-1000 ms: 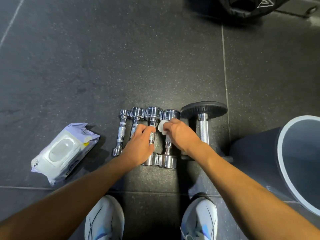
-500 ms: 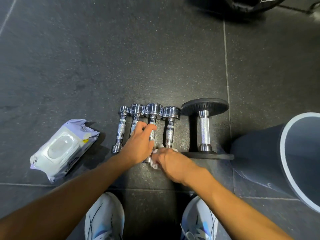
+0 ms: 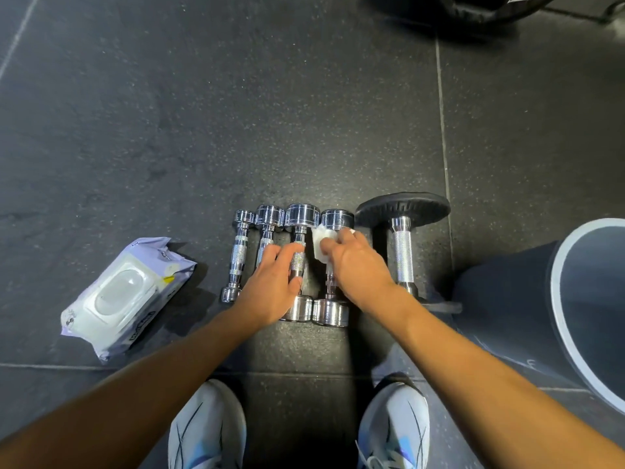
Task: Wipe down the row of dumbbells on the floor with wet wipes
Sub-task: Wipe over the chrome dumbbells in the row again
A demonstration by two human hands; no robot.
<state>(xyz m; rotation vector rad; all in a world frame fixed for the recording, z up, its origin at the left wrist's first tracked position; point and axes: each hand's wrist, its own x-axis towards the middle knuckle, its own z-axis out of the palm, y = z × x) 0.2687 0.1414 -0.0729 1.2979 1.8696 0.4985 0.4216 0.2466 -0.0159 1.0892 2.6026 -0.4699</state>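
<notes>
I see a grey white-rimmed bin (image 3: 504, 299) at right, left sneaker (image 3: 208, 431) and right sneaker (image 3: 394, 431) bottom, black gear (image 3: 473, 10) top edge, dark speckled floor (image 3: 169, 113).

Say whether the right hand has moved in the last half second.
Yes: the right hand and wipe slid along the fourth dumbbell, from its near head to its far head.

Wipes pack (image 3: 128, 296): dark print along the edge, too blurred for me to read.
Black gear (image 3: 473, 8): white mark, cut off, unreadable.
Dumbbells (image 3: 302, 214): nothing legible.
</notes>
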